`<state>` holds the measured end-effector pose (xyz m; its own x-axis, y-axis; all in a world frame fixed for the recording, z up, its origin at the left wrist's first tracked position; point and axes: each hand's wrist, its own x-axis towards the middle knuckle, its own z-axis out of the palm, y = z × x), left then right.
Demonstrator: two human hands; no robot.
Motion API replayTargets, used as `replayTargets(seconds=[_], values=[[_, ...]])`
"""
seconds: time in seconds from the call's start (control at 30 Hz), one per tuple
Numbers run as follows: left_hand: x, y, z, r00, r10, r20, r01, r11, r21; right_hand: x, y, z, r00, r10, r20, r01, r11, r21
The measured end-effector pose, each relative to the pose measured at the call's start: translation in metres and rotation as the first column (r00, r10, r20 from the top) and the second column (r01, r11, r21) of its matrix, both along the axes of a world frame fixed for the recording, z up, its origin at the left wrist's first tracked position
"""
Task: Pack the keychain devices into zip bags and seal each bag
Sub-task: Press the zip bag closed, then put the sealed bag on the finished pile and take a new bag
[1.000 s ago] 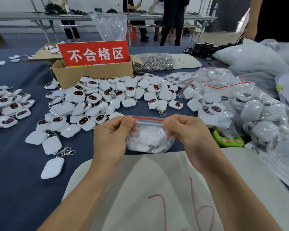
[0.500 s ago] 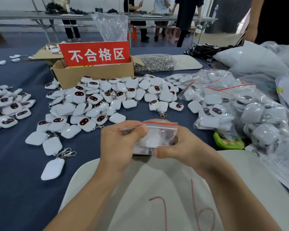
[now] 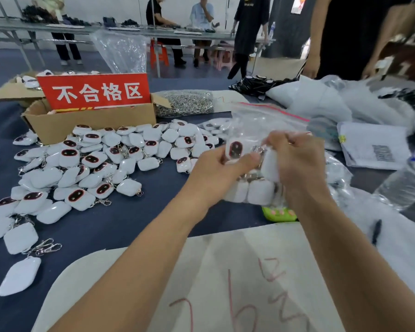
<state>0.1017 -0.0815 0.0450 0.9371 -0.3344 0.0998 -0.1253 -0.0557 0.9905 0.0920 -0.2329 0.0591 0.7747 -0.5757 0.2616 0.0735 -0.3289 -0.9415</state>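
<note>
Nearby, a red sign (image 3: 95,93) reads "不合格区" while left hand (image 3: 216,168) and right hand (image 3: 297,161) grip a zip bag (image 3: 256,191).

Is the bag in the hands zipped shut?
Cannot tell. The left hand and right hand both grip the bag of devices around its top, hiding the zip line, and the picture is blurred there.

The right hand (image 3: 295,161) is smeared by motion, so its fingertips blend into the zip bag (image 3: 261,121); whether the bag's red strip is pressed closed cannot be told. The left hand (image 3: 222,168) covers the lower edge of 1 keychain device (image 3: 235,149). A green toy (image 3: 279,214) is half hidden behind packed devices. The water bottle (image 3: 407,180) runs off the right edge. Print on the paper (image 3: 374,149) is too small to read.
</note>
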Motion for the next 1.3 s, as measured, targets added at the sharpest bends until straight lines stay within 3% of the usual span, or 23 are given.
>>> replayTargets(seconds=[0.07,0.13,0.2,0.27,0.33,0.4,0.47,0.53,0.6,0.67,0.77,0.87,0.97,1.1,1.2,1.3], values=[[0.017,-0.036,0.009,0.993,-0.006,-0.116,0.000,0.998,-0.060,0.014,-0.037,0.019,0.994,-0.105,0.010,0.105,0.994,-0.020],[0.032,-0.064,0.012,0.981,0.009,-0.192,-0.027,0.996,-0.089,0.026,-0.079,0.033,0.967,-0.242,-0.074,0.234,0.967,-0.104],[0.046,-0.075,0.005,0.974,0.087,-0.208,-0.109,0.989,-0.097,0.030,-0.115,0.037,0.902,-0.384,-0.200,0.357,0.921,-0.157],[0.059,-0.069,-0.010,0.967,0.174,-0.188,-0.187,0.981,-0.054,0.020,-0.124,0.030,0.882,-0.430,-0.193,0.402,0.901,-0.165],[0.063,-0.059,-0.028,0.961,0.242,-0.134,-0.234,0.970,0.069,0.005,-0.104,0.012,0.924,-0.364,-0.115,0.308,0.890,-0.336],[0.060,-0.052,-0.045,0.960,0.263,-0.099,-0.244,0.954,0.174,-0.001,-0.072,-0.012,0.980,-0.164,-0.114,0.073,0.826,-0.560],[0.058,-0.051,-0.055,0.965,0.261,0.009,-0.256,0.940,0.227,0.000,-0.044,-0.033,0.966,0.000,-0.257,-0.193,0.663,-0.723],[0.060,-0.051,-0.056,0.966,0.224,0.132,-0.253,0.924,0.285,0.005,-0.033,-0.051,0.909,0.013,-0.417,-0.381,0.435,-0.816],[0.071,-0.053,-0.057,0.972,0.170,0.160,-0.220,0.899,0.378,0.011,-0.039,-0.060,0.851,-0.045,-0.524,-0.475,0.358,-0.803],[0.083,-0.056,-0.058,0.979,0.127,0.159,-0.192,0.834,0.517,0.017,-0.049,-0.058,0.821,-0.074,-0.566,-0.497,0.394,-0.773],[0.094,-0.063,-0.059,0.978,0.060,0.200,-0.174,0.768,0.616,0.030,-0.053,-0.050,0.848,-0.045,-0.529,-0.444,0.486,-0.753],[0.103,-0.069,-0.061,0.955,0.048,0.293,-0.232,0.736,0.636,0.044,-0.057,-0.041,0.895,-0.003,-0.446,-0.312,0.712,-0.629],[0.111,-0.073,-0.061,0.959,0.032,0.282,-0.210,0.748,0.630,0.058,-0.067,-0.035,0.939,-0.035,-0.342,-0.095,0.929,-0.356],[0.118,-0.082,-0.060,0.979,-0.014,0.202,-0.122,0.754,0.645,0.072,-0.081,-0.035,0.943,-0.004,-0.334,-0.061,0.981,-0.184],[0.111,-0.091,-0.061,0.921,0.099,0.377,-0.315,0.761,0.568,0.076,-0.088,-0.037,0.945,0.038,-0.325,-0.078,0.991,-0.110],[0.098,-0.097,-0.059,0.936,0.168,0.308,-0.314,0.796,0.517,0.075,-0.091,-0.039,0.955,-0.011,-0.296,-0.012,0.997,-0.075]])
